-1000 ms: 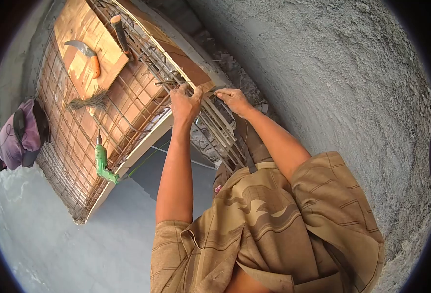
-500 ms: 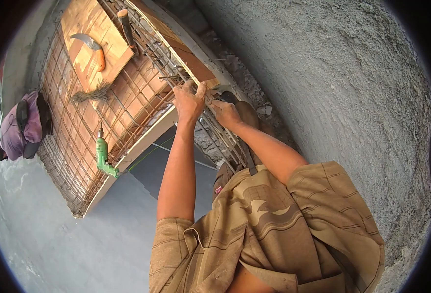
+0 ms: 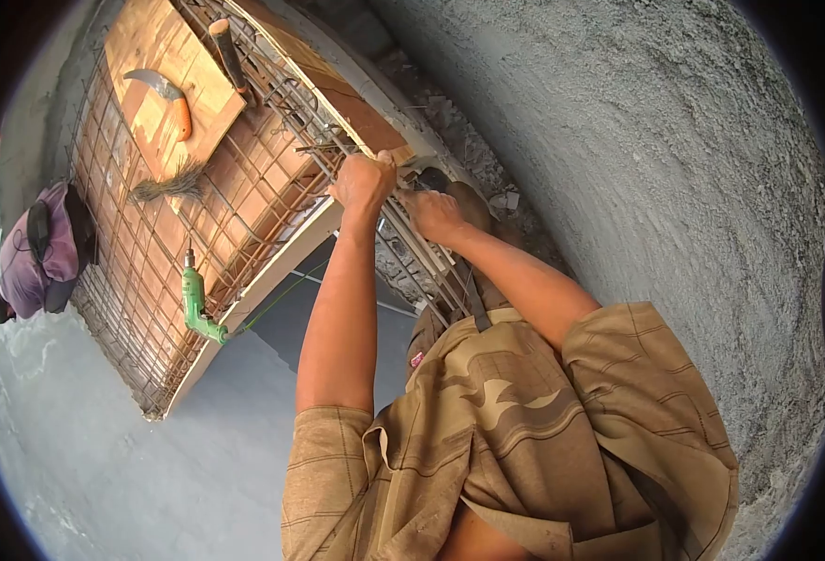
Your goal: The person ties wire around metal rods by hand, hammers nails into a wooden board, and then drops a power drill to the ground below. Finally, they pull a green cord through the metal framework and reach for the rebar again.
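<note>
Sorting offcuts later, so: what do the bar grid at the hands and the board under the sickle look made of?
Bar grid: likely steel, rust-brown and dull, thin crossing rods. Board: apparently plywood, bare orange-brown face with grain streaks, unpainted.

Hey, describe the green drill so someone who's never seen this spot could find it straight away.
Find the rebar mesh over the brown formwork. Near its lower edge, by the pale edge board, lies the drill, chuck pointing up. It is the only bright green thing; the curved blade has an orange handle.
</note>
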The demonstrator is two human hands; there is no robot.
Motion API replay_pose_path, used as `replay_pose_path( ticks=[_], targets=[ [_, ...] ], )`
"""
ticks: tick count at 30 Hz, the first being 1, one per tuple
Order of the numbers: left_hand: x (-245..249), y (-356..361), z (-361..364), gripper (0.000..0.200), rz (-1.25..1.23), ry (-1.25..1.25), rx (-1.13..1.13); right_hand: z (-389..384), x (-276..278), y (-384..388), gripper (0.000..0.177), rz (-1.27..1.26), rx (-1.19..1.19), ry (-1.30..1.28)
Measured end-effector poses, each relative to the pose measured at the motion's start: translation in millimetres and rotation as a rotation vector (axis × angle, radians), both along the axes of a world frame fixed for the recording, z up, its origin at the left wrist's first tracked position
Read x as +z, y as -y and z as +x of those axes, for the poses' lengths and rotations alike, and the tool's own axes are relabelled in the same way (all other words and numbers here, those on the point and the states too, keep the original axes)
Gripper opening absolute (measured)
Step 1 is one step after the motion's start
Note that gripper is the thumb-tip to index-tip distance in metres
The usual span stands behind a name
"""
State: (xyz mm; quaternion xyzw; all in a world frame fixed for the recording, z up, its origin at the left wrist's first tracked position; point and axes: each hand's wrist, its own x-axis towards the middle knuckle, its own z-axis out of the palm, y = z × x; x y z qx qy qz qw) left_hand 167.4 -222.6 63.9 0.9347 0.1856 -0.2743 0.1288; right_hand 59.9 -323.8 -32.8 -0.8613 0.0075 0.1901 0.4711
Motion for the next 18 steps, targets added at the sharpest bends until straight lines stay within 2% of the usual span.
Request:
replay_pose_path(
  ticks=[1, 4, 6, 8, 11, 13, 16, 17, 18],
  targets=[
    [-2, 0, 2, 0.054, -0.020, -0.001, 0.020, 3, -3, 6, 0.020, 0.018, -0.012, 0.006],
    [1, 0, 5, 0.052, -0.055, 0.020, 0.057, 8, 1, 51, 0.021, 0.657, 0.108, -0.710],
    [-4, -1, 6, 0.052, -0.055, 0.001, 0.066, 2, 18, 64, 0.019, 1.085, -0.203, -0.489],
    [-5, -2, 5, 0.052, -0.081, -0.009, 0.104, 7, 40, 73, 0.021, 1.404, -0.465, -0.351],
    [-7, 1, 7, 0.052, -0.069, 0.010, 0.126, 54, 68, 60, 0.025, 1.717, -0.718, -0.287],
    [-15, -2, 10, 0.053, -0.049, 0.012, 0.140, 83, 71, 47, 0.029, 1.860, -0.840, -0.264],
    [-34, -11, 11, 0.054, -0.076, -0.021, 0.125, 62, -13, 42, 0.031, 1.813, -0.951, -0.509],
    [-34, -16, 12, 0.055, -0.123, -0.023, 0.102, 58, -9, 26, 0.035, 1.733, -1.167, -0.588],
    [-32, -20, 12, 0.055, -0.167, -0.017, 0.091, 58, -13, 17, 0.034, 1.720, -1.140, -0.579]
  ],
)
